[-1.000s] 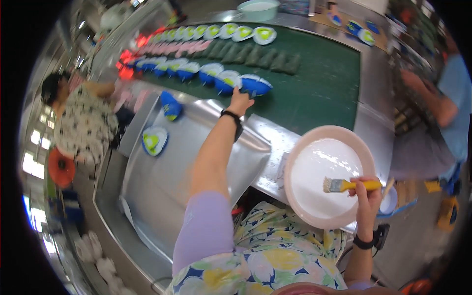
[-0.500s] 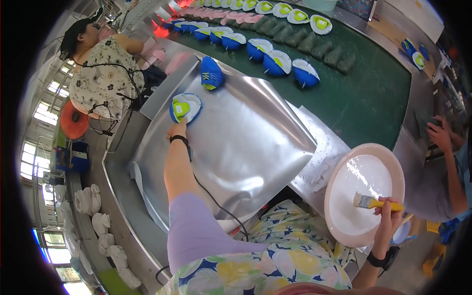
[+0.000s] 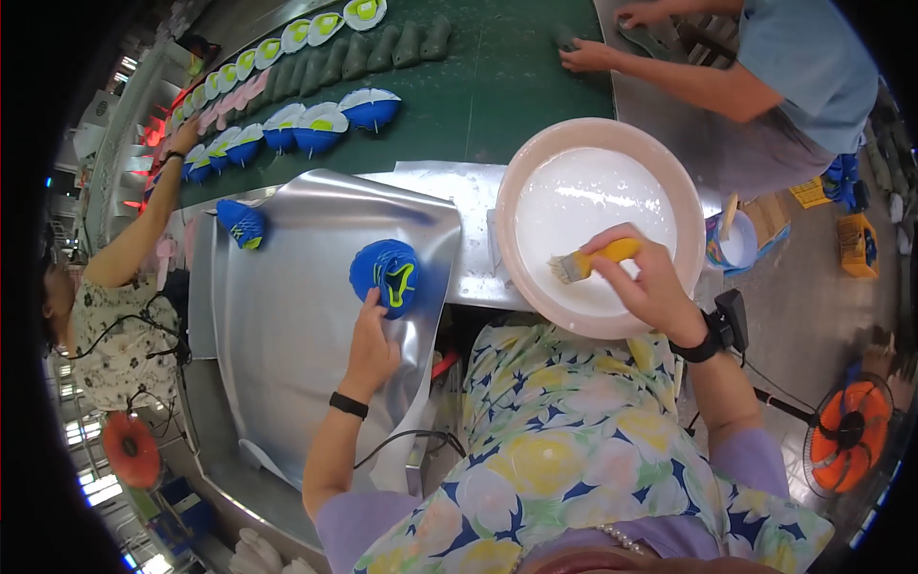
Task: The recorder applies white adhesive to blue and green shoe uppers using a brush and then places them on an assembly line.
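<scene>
My left hand (image 3: pixel 371 346) is closed on the edge of a blue shoe upper (image 3: pixel 375 264) with a yellow-green-rimmed opening, raised near the right side of the shiny metal sheet (image 3: pixel 311 306). My right hand (image 3: pixel 652 289) grips a paintbrush (image 3: pixel 617 251) by its yellow handle. Its pale bristles hang over the white liquid (image 3: pixel 588 206) in a round, pinkish basin (image 3: pixel 511 177) at my right; I cannot tell whether they touch it. A second blue shoe upper (image 3: pixel 240 224) lies at the sheet's far left corner.
Beyond the sheet, a green belt (image 3: pixel 497 86) carries rows of blue uppers (image 3: pixel 320 129) and dark grey foot-shaped pieces (image 3: pixel 356 57). A co-worker's hand (image 3: pixel 585 55) works across it; another person's arm (image 3: pixel 143 225) reaches in at left. An orange fan (image 3: pixel 849 435) stands right.
My view has swung to the right. The upper in my left hand has come nearer the basin and now shows its blue outside instead of its white-edged underside. The brush stays in my right hand.
</scene>
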The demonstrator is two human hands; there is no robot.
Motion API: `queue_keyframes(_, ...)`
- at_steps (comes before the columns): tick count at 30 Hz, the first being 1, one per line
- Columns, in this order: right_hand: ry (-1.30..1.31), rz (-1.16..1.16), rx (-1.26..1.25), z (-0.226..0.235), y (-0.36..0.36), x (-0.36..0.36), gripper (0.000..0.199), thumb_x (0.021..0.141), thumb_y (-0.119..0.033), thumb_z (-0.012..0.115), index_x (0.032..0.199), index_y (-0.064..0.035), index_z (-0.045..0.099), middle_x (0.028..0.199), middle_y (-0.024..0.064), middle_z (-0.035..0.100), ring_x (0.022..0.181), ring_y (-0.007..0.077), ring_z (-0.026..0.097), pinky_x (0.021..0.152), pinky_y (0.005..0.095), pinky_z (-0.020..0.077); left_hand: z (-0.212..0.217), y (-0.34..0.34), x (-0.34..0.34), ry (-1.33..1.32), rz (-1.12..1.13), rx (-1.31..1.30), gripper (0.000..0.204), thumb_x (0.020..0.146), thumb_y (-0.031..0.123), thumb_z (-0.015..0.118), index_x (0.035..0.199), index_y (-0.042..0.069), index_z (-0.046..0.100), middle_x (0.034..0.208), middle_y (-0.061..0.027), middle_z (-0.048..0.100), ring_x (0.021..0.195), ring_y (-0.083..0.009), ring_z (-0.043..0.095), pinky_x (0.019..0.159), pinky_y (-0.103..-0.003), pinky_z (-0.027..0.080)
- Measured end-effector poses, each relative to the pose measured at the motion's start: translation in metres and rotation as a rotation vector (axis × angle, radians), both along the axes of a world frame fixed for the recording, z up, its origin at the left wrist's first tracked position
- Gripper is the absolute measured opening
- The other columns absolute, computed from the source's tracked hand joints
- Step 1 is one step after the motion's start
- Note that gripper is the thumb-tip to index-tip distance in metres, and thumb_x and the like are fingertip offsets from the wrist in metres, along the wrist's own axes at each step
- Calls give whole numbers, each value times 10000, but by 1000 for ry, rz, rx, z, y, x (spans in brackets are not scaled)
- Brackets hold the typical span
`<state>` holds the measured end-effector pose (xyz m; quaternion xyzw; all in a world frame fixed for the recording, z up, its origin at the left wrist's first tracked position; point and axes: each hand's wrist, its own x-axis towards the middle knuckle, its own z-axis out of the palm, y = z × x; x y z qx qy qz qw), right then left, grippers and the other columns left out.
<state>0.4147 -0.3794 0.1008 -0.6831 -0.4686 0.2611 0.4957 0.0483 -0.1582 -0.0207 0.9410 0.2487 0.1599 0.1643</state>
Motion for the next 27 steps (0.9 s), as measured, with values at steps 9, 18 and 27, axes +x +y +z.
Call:
queue_keyframes(9,-25,-18,116,11,-28,12,120,864,-80,643,937,-17,572,863,133,621,781,279,608,716,323,481,24,34,74,128,31,103,482,801,98,591,1263,32,473,1047,-188,565,960,-394,557,865,-444,470)
queue_keyframes(18,-417,-240,160,6,-60,67,104,880,-62,611,949,-13,549,866,126,610,776,275,594,714,335,460,101,55,133,-284,48,-730,484,877,99,592,1340,64,455,1073,-85,619,926,-253,629,787,-385,522)
queue_keyframes(27,-141,-151,146,-2,-58,54,98,915,-82,589,970,-1,578,904,98,647,846,188,615,775,282,461,112,42,119,-202,-7,-316,507,823,-81,466,1303,69,527,1054,-67,538,937,-216,561,852,-302,449)
